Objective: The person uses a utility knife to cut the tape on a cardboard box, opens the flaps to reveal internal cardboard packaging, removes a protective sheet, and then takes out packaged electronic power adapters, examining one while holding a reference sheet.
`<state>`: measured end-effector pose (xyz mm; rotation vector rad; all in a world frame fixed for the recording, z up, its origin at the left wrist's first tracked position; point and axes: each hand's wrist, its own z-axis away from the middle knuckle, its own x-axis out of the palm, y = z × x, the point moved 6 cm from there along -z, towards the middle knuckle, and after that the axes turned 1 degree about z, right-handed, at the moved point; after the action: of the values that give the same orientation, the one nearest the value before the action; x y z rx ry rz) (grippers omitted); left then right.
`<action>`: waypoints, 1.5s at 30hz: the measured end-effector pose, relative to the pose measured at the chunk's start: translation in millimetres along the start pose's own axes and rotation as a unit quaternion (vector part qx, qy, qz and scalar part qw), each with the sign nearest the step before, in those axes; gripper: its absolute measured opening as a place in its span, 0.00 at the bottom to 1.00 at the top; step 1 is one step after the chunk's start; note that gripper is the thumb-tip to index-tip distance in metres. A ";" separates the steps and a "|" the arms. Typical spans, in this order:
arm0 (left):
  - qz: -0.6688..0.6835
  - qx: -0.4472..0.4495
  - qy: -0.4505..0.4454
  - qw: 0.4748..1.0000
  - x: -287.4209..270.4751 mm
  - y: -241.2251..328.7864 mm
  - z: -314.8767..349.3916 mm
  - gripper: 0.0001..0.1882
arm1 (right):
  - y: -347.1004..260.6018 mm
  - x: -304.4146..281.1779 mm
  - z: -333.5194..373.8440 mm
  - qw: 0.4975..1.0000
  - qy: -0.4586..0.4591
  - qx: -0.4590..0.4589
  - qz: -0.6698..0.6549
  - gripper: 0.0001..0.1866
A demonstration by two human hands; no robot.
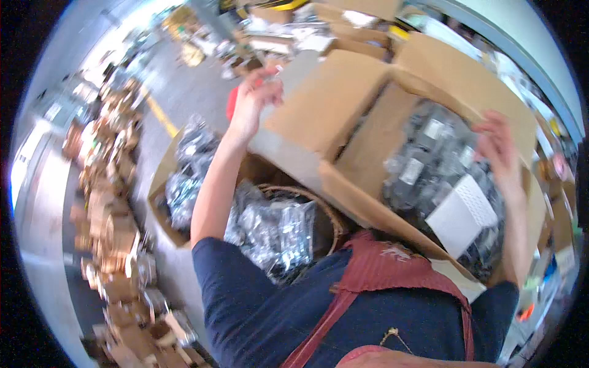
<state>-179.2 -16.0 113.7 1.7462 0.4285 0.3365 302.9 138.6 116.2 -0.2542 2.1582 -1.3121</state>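
Observation:
My left hand [257,98] is raised over the left flap of a large open cardboard box [350,184], its fingers curled. Red shows between the fingers, and a rounded red thing [232,103] shows behind the hand; its kind is too blurred to tell. Over the right side of the box is my right hand [498,147], fingers apart and smeared a little, with nothing visible in it. Inside the box lie several dark items in clear plastic bags [423,159]. A white sheet or flat packet [460,214] rests on top of them, near my right forearm.
Left of the box, a round basket [334,224] holds clear plastic-wrapped items [279,230]. Beside it is another cardboard box [161,178] with similar bags. A long row of cartons [116,245] lines the floor at left. More boxes [356,37] and clutter stand behind.

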 end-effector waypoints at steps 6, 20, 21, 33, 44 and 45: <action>0.056 -0.140 -0.352 0.924 221.2 4.9 61.0 0.27 | -13.8 33.6 16.7 0.995 -0.059 -0.030 0.079 0.14; 0.066 -0.114 -0.388 0.912 339.2 -5.7 78.0 0.23 | -13.0 -8.5 24.2 0.982 0.064 -0.140 0.107 0.10; 0.047 -0.107 -0.385 0.916 341.3 -8.6 76.9 0.23 | -14.0 -8.0 24.4 0.976 0.062 -0.151 0.148 0.10; -0.006 -0.079 -0.415 0.906 354.6 -12.0 68.0 0.23 | -25.5 -5.0 30.1 0.903 0.082 -0.259 0.333 0.09; -0.127 -0.030 -0.199 0.971 314.9 -102.6 -66.0 0.24 | -2.6 -28.5 20.0 0.926 0.146 -0.205 0.282 0.06; -0.231 -0.008 -0.169 0.958 308.2 -118.5 -73.2 0.24 | 1.8 -31.0 18.5 0.933 0.153 -0.192 0.262 0.05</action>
<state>49.7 211.0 11.7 1.5905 0.5624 -0.2883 338.8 139.7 120.5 0.3844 2.4947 -0.6526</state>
